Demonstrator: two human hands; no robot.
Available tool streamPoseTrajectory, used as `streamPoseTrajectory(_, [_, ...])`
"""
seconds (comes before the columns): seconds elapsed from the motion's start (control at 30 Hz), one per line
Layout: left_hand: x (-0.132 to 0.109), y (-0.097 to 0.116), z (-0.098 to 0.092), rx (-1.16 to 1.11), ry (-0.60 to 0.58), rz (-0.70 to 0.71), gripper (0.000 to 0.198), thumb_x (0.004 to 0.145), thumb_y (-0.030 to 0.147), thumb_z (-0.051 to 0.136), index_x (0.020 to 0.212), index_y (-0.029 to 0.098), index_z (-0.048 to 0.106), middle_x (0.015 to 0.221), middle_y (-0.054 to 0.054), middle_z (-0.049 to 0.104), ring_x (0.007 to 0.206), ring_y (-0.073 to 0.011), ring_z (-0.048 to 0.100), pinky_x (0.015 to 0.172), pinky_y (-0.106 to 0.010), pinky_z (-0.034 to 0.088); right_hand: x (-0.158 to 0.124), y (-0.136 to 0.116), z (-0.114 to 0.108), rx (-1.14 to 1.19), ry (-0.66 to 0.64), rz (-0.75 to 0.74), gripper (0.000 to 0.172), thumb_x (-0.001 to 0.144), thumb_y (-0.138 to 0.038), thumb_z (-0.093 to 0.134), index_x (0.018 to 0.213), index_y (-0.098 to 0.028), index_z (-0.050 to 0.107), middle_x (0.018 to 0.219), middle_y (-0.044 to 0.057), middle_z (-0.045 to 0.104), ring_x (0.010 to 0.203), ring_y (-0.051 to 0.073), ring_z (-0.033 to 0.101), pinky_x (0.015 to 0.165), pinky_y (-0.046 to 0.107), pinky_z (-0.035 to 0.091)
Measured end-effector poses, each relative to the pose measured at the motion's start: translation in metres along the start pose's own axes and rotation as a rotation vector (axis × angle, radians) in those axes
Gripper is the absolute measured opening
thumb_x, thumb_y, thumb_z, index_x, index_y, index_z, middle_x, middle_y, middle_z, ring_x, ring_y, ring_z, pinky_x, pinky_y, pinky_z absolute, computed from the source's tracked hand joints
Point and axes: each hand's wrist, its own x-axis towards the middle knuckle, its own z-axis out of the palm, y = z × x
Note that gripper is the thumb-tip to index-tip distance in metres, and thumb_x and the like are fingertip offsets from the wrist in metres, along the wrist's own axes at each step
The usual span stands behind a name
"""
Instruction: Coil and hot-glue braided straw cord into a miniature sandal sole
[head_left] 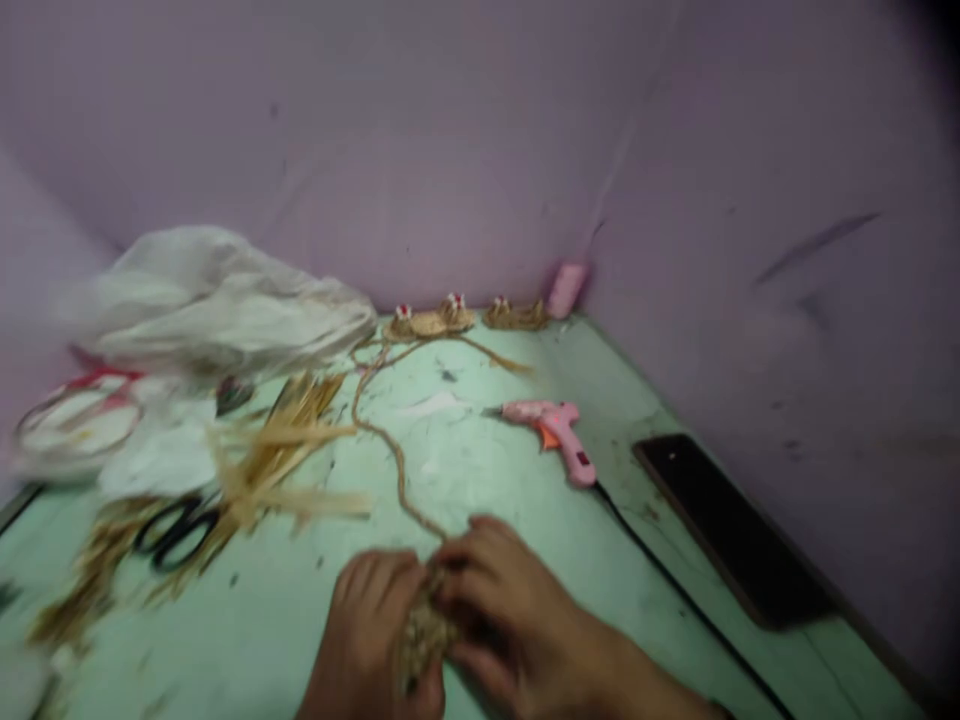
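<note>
we find tan piece (429,632), blurred, over near side of tabletop (262,645), gripped by fingers of left hand (364,620) and right hand (514,605), both curled close. we note cord (400,472) trailing from hands toward wall (420,150); glue gun (551,425) beyond right hand, scissors (184,530) leftward.

Dim, flat light; the left hand (367,620) and right hand (517,605) are blurred at the grip, straw (289,450) to its left smeared, wall (450,130) beyond soft, top-right corner black.
</note>
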Motion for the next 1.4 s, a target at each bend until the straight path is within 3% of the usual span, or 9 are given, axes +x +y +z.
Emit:
streamPoseTrajectory(0.07, [0.001, 0.008, -0.003, -0.027, -0.046, -0.068, 0.042, 0.062, 0.011, 0.055, 0.104, 0.014, 0.054, 0.101, -0.014, 0.06, 0.096, -0.0296, 0.055, 0.085, -0.05, 0.046, -0.003, -0.008, -0.011, 0.108, 0.156, 0.048, 0.035, 0.071, -0.028, 0.067, 0.103, -0.018, 0.057, 0.112, 0.013, 0.059, 0.103, 0.025, 0.055, 0.087, 0.041, 0.046])
streamPoseTrajectory(0.2, [0.005, 0.019, -0.012, -0.054, -0.077, -0.1, 0.047, 0.063, 0.013, 0.055, 0.109, 0.013, 0.053, 0.105, -0.014, 0.057, 0.098, -0.0282, 0.052, 0.089, -0.05, 0.042, -0.007, -0.012, -0.011, 0.3, 0.57, 0.32, 0.013, 0.08, -0.016, 0.054, 0.091, -0.021, 0.058, 0.095, 0.006, 0.06, 0.094, 0.021, 0.057, 0.083, 0.037, 0.045])
streamPoseTrajectory(0.4, [0.014, 0.021, -0.022, -0.065, -0.152, -0.084, 0.045, 0.057, 0.016, 0.056, 0.102, 0.012, 0.059, 0.098, -0.013, 0.059, 0.093, -0.0277, 0.053, 0.092, -0.05, 0.038, -0.009, -0.008, -0.003, 0.385, 0.742, 0.596, 0.006, 0.079, -0.021, 0.058, 0.084, -0.019, 0.06, 0.081, 0.002, 0.061, 0.08, 0.018, 0.058, 0.076, 0.034, 0.045])
streamPoseTrajectory(0.57, [0.02, 0.016, -0.033, -0.07, -0.158, -0.039, 0.047, 0.056, 0.014, 0.054, 0.102, 0.014, 0.059, 0.098, -0.012, 0.061, 0.093, -0.0266, 0.055, 0.097, -0.052, 0.034, -0.008, -0.011, -0.005, 0.447, 0.716, 0.651, 0.012, 0.075, -0.024, 0.063, 0.086, -0.019, 0.06, 0.083, 0.003, 0.063, 0.079, 0.017, 0.059, 0.075, 0.033, 0.046])
streamPoseTrajectory(0.87, [0.023, -0.014, -0.041, -0.213, 0.23, -0.341, 0.037, 0.064, 0.02, 0.056, 0.101, 0.013, 0.059, 0.105, -0.012, 0.06, 0.102, -0.0254, 0.057, 0.09, -0.039, 0.047, -0.001, -0.005, -0.022, 0.414, 0.799, 0.709, 0.021, 0.072, -0.029, 0.067, 0.09, -0.021, 0.06, 0.088, 0.003, 0.064, 0.081, 0.017, 0.059, 0.074, 0.031, 0.047])
streamPoseTrajectory(1.0, [0.02, -0.013, -0.038, -0.331, 0.289, -0.398, 0.035, 0.066, 0.02, 0.058, 0.1, 0.015, 0.06, 0.107, -0.011, 0.06, 0.104, -0.026, 0.057, 0.093, -0.04, 0.046, 0.0, -0.005, -0.019, 0.438, 0.601, 0.67, 0.017, 0.07, -0.031, 0.068, 0.081, -0.019, 0.064, 0.076, 0.004, 0.066, 0.071, 0.017, 0.061, 0.065, 0.028, 0.049])
streamPoseTrajectory(1.17, [0.016, -0.006, -0.033, -0.547, 0.225, -0.464, 0.034, 0.069, 0.024, 0.058, 0.102, 0.015, 0.061, 0.11, -0.011, 0.06, 0.103, -0.0265, 0.059, 0.091, -0.04, 0.048, 0.003, -0.018, -0.008, 0.477, 0.415, 0.622, 0.013, 0.069, -0.03, 0.066, 0.071, -0.018, 0.066, 0.063, 0.001, 0.066, 0.059, 0.014, 0.058, 0.057, 0.025, 0.048])
streamPoseTrajectory(1.3, [0.017, 0.003, -0.03, -0.502, 0.247, -0.424, 0.033, 0.065, 0.024, 0.057, 0.097, 0.015, 0.062, 0.105, -0.01, 0.062, 0.1, -0.026, 0.059, 0.087, -0.04, 0.05, 0.01, -0.033, 0.001, 0.674, 0.299, 0.598, 0.019, 0.067, -0.034, 0.068, 0.075, -0.017, 0.069, 0.067, 0.002, 0.068, 0.056, 0.012, 0.057, 0.054, 0.024, 0.046])
streamPoseTrajectory(1.4, [0.018, 0.009, -0.029, -0.426, 0.222, -0.37, 0.034, 0.063, 0.02, 0.056, 0.096, 0.014, 0.061, 0.103, -0.01, 0.062, 0.098, -0.0252, 0.059, 0.085, -0.04, 0.05, 0.014, -0.04, 0.007, 0.733, 0.307, 0.583, 0.024, 0.068, -0.038, 0.067, 0.061, -0.016, 0.065, 0.053, -0.001, 0.06, 0.049, 0.01, 0.049, 0.049, 0.023, 0.041])
